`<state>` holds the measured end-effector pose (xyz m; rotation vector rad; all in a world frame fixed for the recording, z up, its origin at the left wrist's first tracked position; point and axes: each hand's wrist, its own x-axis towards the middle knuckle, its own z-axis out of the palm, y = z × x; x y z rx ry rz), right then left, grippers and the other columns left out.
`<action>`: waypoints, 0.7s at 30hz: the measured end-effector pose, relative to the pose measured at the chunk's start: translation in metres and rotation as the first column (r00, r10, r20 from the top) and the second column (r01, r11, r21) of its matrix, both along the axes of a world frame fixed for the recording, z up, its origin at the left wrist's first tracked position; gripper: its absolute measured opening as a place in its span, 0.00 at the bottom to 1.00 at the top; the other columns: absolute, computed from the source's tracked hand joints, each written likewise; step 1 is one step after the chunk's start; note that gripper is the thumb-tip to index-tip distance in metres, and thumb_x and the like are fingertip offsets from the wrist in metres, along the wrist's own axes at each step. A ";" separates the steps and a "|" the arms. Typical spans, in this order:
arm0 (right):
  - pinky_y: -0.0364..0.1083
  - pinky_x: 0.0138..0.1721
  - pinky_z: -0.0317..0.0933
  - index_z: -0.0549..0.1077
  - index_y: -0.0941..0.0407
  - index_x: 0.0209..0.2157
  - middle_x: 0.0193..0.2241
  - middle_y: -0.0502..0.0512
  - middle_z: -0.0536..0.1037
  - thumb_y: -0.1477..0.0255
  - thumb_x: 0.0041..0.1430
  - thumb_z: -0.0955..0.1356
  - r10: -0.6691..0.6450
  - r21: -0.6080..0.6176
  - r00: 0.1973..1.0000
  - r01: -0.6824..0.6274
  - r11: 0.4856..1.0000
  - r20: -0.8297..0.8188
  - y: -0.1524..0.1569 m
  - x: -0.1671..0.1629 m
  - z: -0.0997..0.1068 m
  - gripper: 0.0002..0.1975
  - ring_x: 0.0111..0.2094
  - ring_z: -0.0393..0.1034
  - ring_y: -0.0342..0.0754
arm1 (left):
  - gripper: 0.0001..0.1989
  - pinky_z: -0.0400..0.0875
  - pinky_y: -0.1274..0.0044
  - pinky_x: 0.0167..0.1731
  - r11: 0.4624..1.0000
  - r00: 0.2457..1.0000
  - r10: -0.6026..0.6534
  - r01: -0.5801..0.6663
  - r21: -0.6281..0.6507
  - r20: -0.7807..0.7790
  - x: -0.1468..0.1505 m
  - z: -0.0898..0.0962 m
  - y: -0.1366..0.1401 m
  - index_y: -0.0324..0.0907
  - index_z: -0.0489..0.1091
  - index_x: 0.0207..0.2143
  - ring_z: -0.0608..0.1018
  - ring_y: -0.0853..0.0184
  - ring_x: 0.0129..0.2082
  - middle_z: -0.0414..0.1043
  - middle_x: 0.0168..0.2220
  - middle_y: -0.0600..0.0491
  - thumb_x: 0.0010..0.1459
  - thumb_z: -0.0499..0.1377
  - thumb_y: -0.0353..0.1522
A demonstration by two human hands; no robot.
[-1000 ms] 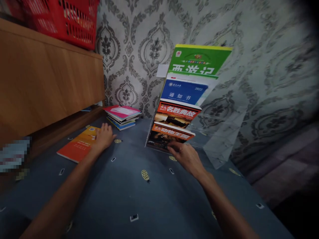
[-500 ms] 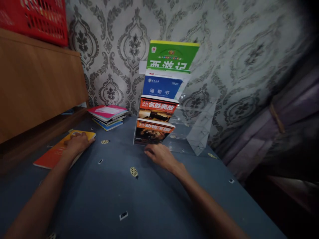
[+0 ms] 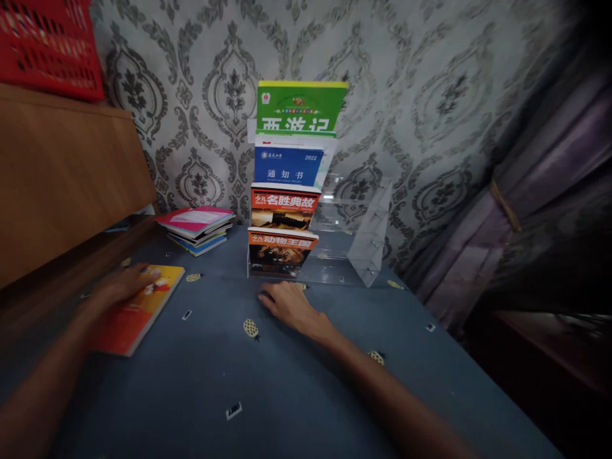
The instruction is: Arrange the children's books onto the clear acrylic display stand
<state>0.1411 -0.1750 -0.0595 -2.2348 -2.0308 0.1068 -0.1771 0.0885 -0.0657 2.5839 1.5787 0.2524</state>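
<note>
My left hand [image 3: 125, 282] lies along the left edge of an orange-and-yellow book [image 3: 136, 319] on the table, its fingers over the cover and slightly blurred. My right hand [image 3: 289, 305] rests on the tabletop, holding nothing, with its fingers loosely bent and a little apart. Just beyond it stands a clear stepped display rack [image 3: 368, 248]. Its left side holds, from bottom to top, a lion-cover book [image 3: 280, 255], an orange-and-black book [image 3: 284, 209], a blue booklet [image 3: 289, 164] and a tall green book [image 3: 301, 102].
A pile of books [image 3: 196, 223] with a pink one on top sits at the back left. Beside it is a wooden cabinet [image 3: 71, 178] carrying a red plastic basket [image 3: 52, 51]. A tied curtain [image 3: 507, 210] hangs at the right. Patterned wallpaper covers the wall behind.
The orange-and-yellow book has turned and its near end has swung right, with my left hand now at its left edge. My right hand has drawn slightly away from the rack. The view has shifted.
</note>
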 end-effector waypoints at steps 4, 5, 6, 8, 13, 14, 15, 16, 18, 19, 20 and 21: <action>0.44 0.41 0.61 0.76 0.54 0.47 0.43 0.57 0.82 0.63 0.73 0.59 -0.019 0.062 0.995 0.026 0.998 -0.100 0.003 -0.004 -0.006 0.17 0.45 0.77 0.51 | 0.31 0.73 0.65 0.41 0.980 0.991 -0.114 0.100 -0.174 -0.070 0.038 0.004 -0.059 0.42 0.75 0.49 0.80 0.47 0.47 0.79 0.47 0.40 0.55 0.50 0.52; 0.44 0.41 0.61 0.75 0.54 0.48 0.43 0.57 0.82 0.62 0.74 0.59 -0.023 0.068 0.992 0.032 0.997 -0.123 0.003 -0.006 -0.008 0.17 0.45 0.77 0.51 | 0.30 0.74 0.68 0.36 0.953 0.988 -0.154 0.142 -0.267 -0.026 0.052 0.003 -0.077 0.41 0.74 0.49 0.81 0.51 0.41 0.80 0.43 0.42 0.56 0.50 0.51; 0.44 0.42 0.61 0.75 0.55 0.49 0.44 0.57 0.82 0.62 0.74 0.59 -0.026 0.067 0.990 0.036 0.997 -0.140 0.004 -0.006 -0.010 0.18 0.45 0.77 0.51 | 0.31 0.73 0.71 0.29 0.905 0.983 -0.176 0.179 -0.385 0.043 0.065 0.001 -0.094 0.40 0.71 0.52 0.82 0.55 0.33 0.80 0.38 0.44 0.57 0.50 0.52; 0.44 0.44 0.62 0.75 0.55 0.50 0.45 0.57 0.81 0.62 0.74 0.59 -0.020 0.057 0.986 0.030 0.998 -0.165 0.003 -0.008 -0.014 0.18 0.46 0.76 0.51 | 0.36 0.68 0.74 0.21 0.832 0.971 -0.186 0.238 -0.502 0.151 0.089 -0.003 -0.123 0.39 0.63 0.59 0.78 0.60 0.23 0.77 0.28 0.51 0.56 0.52 0.54; 0.48 0.52 0.61 0.74 0.56 0.52 0.50 0.58 0.79 0.64 0.73 0.60 0.101 0.114 0.977 -0.081 0.990 -0.187 -0.002 -0.016 -0.020 0.17 0.53 0.71 0.52 | 0.26 0.66 0.75 0.27 0.845 0.896 -0.381 0.437 -0.307 0.228 0.115 -0.015 -0.153 0.41 0.71 0.50 0.78 0.61 0.29 0.75 0.28 0.53 0.60 0.53 0.51; 0.49 0.54 0.60 0.74 0.56 0.52 0.50 0.59 0.79 0.64 0.73 0.60 0.127 0.114 0.975 -0.107 0.988 -0.181 -0.003 -0.019 -0.021 0.17 0.54 0.70 0.52 | 0.25 0.66 0.75 0.29 0.850 0.889 -0.401 0.451 -0.273 0.220 0.115 -0.017 -0.154 0.42 0.71 0.49 0.78 0.60 0.31 0.76 0.29 0.52 0.61 0.53 0.49; 0.50 0.56 0.60 0.74 0.57 0.52 0.50 0.60 0.79 0.65 0.73 0.60 0.147 0.105 0.974 -0.131 0.986 -0.173 -0.005 -0.022 -0.022 0.17 0.55 0.70 0.53 | 0.24 0.66 0.75 0.31 0.856 0.888 -0.410 0.453 -0.249 0.207 0.114 -0.018 -0.155 0.42 0.72 0.50 0.78 0.60 0.33 0.77 0.30 0.52 0.62 0.53 0.48; 0.51 0.57 0.59 0.74 0.58 0.52 0.50 0.61 0.79 0.66 0.73 0.61 0.163 0.089 0.972 -0.149 0.985 -0.167 -0.005 -0.026 -0.023 0.17 0.55 0.69 0.54 | 0.23 0.66 0.74 0.33 0.864 0.891 -0.411 0.448 -0.231 0.192 0.113 -0.020 -0.156 0.43 0.72 0.50 0.79 0.60 0.34 0.78 0.31 0.51 0.62 0.52 0.47; 0.54 0.60 0.58 0.73 0.60 0.54 0.53 0.64 0.76 0.66 0.72 0.61 0.165 0.072 0.973 -0.156 0.985 -0.158 -0.007 -0.035 -0.027 0.17 0.58 0.66 0.56 | 0.22 0.66 0.74 0.34 0.879 0.899 -0.405 0.433 -0.199 0.165 0.111 -0.023 -0.157 0.43 0.72 0.51 0.79 0.59 0.34 0.78 0.32 0.51 0.63 0.52 0.46; 0.56 0.62 0.56 0.72 0.61 0.56 0.57 0.66 0.73 0.66 0.72 0.62 0.159 0.075 0.975 -0.149 0.986 -0.157 -0.008 -0.040 -0.030 0.18 0.61 0.64 0.57 | 0.21 0.65 0.74 0.33 0.883 0.900 -0.406 0.431 -0.187 0.158 0.110 -0.024 -0.158 0.43 0.72 0.51 0.79 0.60 0.34 0.78 0.32 0.51 0.64 0.52 0.45; 0.57 0.63 0.54 0.70 0.62 0.58 0.61 0.69 0.69 0.66 0.71 0.62 0.153 0.084 0.976 -0.141 0.986 -0.158 -0.010 -0.047 -0.034 0.20 0.64 0.60 0.59 | 0.21 0.65 0.74 0.33 0.883 0.899 -0.410 0.434 -0.180 0.155 0.109 -0.025 -0.158 0.43 0.72 0.51 0.79 0.60 0.34 0.78 0.32 0.51 0.64 0.52 0.45; 0.59 0.65 0.51 0.67 0.64 0.60 0.65 0.71 0.64 0.65 0.71 0.63 0.149 0.097 0.976 -0.134 0.986 -0.162 -0.011 -0.053 -0.037 0.23 0.67 0.55 0.61 | 0.21 0.65 0.74 0.33 0.882 0.897 -0.415 0.438 -0.175 0.154 0.109 -0.027 -0.159 0.44 0.72 0.51 0.79 0.60 0.34 0.79 0.32 0.51 0.64 0.52 0.45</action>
